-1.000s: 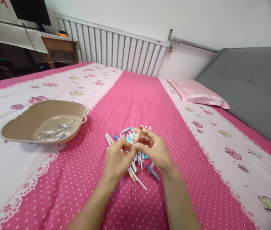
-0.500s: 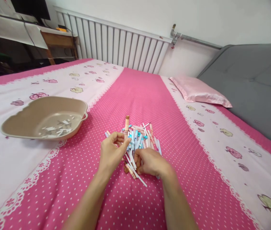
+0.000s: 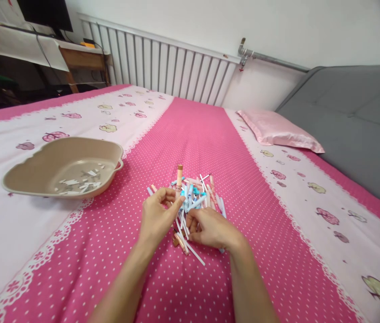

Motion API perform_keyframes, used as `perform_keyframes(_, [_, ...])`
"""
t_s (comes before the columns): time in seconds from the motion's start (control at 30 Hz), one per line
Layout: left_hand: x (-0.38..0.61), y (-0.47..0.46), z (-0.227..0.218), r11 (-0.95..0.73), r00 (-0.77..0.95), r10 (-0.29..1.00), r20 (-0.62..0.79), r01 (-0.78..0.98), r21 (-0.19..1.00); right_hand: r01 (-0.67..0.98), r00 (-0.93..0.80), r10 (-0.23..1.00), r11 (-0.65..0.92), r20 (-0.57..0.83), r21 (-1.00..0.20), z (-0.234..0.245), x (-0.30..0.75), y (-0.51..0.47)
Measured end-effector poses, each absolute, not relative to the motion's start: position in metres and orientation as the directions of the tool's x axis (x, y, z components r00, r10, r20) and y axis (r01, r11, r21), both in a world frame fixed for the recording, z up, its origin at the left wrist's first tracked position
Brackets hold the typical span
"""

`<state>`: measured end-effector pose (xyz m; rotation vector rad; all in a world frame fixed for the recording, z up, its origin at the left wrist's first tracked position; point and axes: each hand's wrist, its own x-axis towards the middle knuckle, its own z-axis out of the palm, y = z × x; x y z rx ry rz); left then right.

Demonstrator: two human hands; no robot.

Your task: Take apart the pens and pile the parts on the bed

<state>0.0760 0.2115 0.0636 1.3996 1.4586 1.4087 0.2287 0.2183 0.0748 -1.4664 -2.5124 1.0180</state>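
A peach marker pen (image 3: 179, 176) with a brown end stands upright between the thumb and fingers of my left hand (image 3: 159, 213). My right hand (image 3: 212, 228) is at the near right of a loose pile of pen parts (image 3: 195, 197), its fingers curled together. What those fingers hold, if anything, is hidden. Blue, pale pink and lilac pen pieces make up the pile. Several thin white sticks (image 3: 195, 255) lie between and below my hands. Near them rests another peach and brown pen piece (image 3: 180, 244).
On the left, a beige plastic basin (image 3: 35, 172) holds small white and grey bits. The pink dotted bedspread (image 3: 190, 130) lies under everything. A pink pillow (image 3: 277, 128) lies by the grey headboard (image 3: 354, 98). A white radiator (image 3: 163, 58) lines the wall; a desk (image 3: 82, 58) stands far left.
My right hand has shifted slightly left among the parts, and the white sticks near it have moved a little. My left hand keeps its grip on the upright marker pen.
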Motion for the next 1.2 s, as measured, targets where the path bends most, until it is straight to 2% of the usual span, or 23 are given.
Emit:
perform_keyframes(0.27, [0.075,0.212,0.064,-0.165,-0.167,0.963,0.213,0.264,0.95,0.596,-0.597,0.792,0.332,-0.126,-0.731,0.083,0.235,0.219])
perform_keyframes(0.4, [0.074,0.211,0.064,-0.225,-0.134,0.947,0.291,0.366,0.903,0.388,-0.54,0.841,0.212,-0.035,-0.897,0.087,0.236,0.222])
perform_keyframes(0.47, [0.074,0.21,0.065,-0.246,-0.118,0.936,0.333,0.457,0.855,0.207,-0.438,0.898,0.145,0.04,-0.968,0.091,0.236,0.224])
perform_keyframes(0.53, [0.074,0.209,0.065,-0.267,-0.09,0.925,0.37,0.54,0.799,0.042,-0.285,0.951,0.142,0.124,-0.989,0.095,0.236,0.224])
perform_keyframes(0.63, [0.074,0.208,0.065,-0.316,-0.028,0.907,0.42,0.613,0.724,-0.12,-0.041,0.973,0.219,0.226,-0.968,0.101,0.237,0.223])
perform_keyframes(0.7, [0.075,0.208,0.063,-0.353,0.016,0.897,0.442,0.63,0.692,-0.179,0.057,0.96,0.279,0.273,-0.944,0.104,0.239,0.221])
perform_keyframes(0.87, [0.078,0.208,0.06,-0.374,0.063,0.897,0.438,0.636,0.675,-0.206,0.089,0.941,0.339,0.327,-0.918,0.106,0.239,0.218])
perform_keyframes(1.2, [0.08,0.208,0.061,-0.36,0.049,0.905,0.423,0.619,0.698,-0.163,0.054,0.948,0.319,0.314,-0.934,0.105,0.238,0.219])
